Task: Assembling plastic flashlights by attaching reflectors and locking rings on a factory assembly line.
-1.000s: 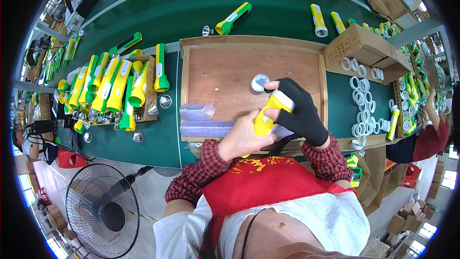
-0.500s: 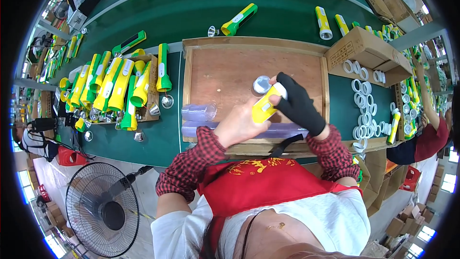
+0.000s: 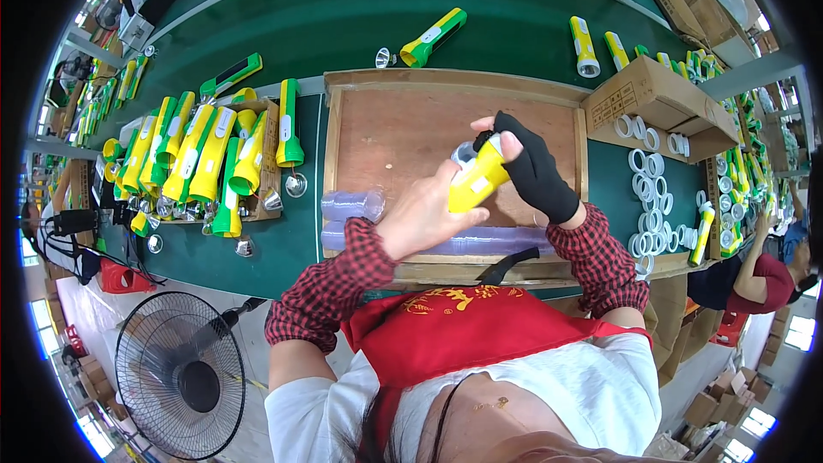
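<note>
Both hands, bare left hand point(image 3: 424, 219) and gloved right hand point(image 3: 536, 173), clamp the yellow torch point(image 3: 478, 178) above the wooden tray point(image 3: 403, 133); likely light, stiff, smooth plastic, best gripped mid-barrel.

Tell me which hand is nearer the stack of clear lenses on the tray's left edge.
Left. The left hand is just right of the clear lens stack; the gloved right hand is farther right, gripping the yellow flashlight.
</note>
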